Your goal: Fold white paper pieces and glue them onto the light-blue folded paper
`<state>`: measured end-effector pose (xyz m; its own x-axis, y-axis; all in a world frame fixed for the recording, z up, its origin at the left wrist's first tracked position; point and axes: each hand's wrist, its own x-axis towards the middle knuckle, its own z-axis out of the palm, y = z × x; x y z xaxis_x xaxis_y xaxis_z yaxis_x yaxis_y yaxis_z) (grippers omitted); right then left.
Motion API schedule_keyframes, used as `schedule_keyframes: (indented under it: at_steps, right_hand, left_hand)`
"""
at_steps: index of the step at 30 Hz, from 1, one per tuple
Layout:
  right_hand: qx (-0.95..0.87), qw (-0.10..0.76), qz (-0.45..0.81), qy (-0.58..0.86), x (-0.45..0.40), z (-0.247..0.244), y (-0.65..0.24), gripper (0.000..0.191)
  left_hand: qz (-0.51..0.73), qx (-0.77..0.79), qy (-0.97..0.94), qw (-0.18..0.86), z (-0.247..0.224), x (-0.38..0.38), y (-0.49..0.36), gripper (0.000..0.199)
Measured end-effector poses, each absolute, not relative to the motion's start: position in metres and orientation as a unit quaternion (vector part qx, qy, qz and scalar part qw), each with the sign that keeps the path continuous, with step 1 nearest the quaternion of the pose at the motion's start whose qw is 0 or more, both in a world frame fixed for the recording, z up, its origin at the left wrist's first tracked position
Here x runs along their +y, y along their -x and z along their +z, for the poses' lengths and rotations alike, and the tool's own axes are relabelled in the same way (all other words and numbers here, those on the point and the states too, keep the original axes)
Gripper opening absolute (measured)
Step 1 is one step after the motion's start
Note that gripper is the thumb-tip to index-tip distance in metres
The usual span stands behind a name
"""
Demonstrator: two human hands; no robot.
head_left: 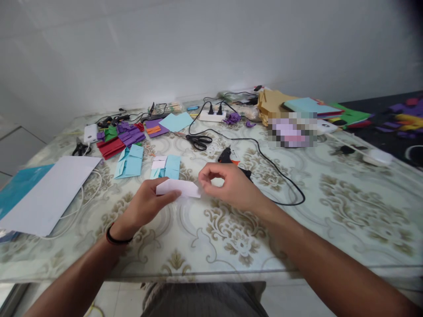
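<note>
A folded strip of white paper (187, 189) is pinched at its left part by my left hand (150, 196), thumb in front and fingers behind. Beside the strip's right end, my right hand (228, 182) has its thumb and index finger curled together in a ring. Whether those fingertips grip the paper's corner or something small is not clear. Just behind the strip lies a folded light-blue and white paper piece (172, 166); a second folded light-blue piece (134, 160) is to its left. A black glue gun (225, 155) lies partly hidden behind my right hand.
Black-handled scissors (199, 141) and a power strip (212, 116) lie farther back. The glue gun's black cord (264, 154) loops across the right side. White sheets (54, 193) lie at left, purple paper strips (131, 133) behind them, and stacked coloured paper (310, 107) at back right.
</note>
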<state>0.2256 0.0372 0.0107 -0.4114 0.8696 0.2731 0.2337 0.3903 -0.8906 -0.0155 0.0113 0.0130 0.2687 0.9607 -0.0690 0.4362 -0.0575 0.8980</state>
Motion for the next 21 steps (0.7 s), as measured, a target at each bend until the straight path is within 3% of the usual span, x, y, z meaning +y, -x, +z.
schedule_keyframes:
  at_steps: [6,10,21]
  right_hand:
    - [-0.714,0.388,0.446,0.376,0.033,0.005,-0.217,0.014]
    - [-0.725,0.363,0.444,0.380,0.027,0.002,-0.212,0.010]
    - [-0.730,0.379,0.447,0.352,0.023,-0.001,-0.208,0.004]
  left_hand:
    - [0.319,0.497,-0.668,0.453,0.010,0.010,0.012,0.031]
    - [0.281,0.463,-0.723,0.430,0.010,0.007,0.009,0.024]
    - [0.263,0.441,-0.762,0.395,0.015,-0.001,0.003,0.031]
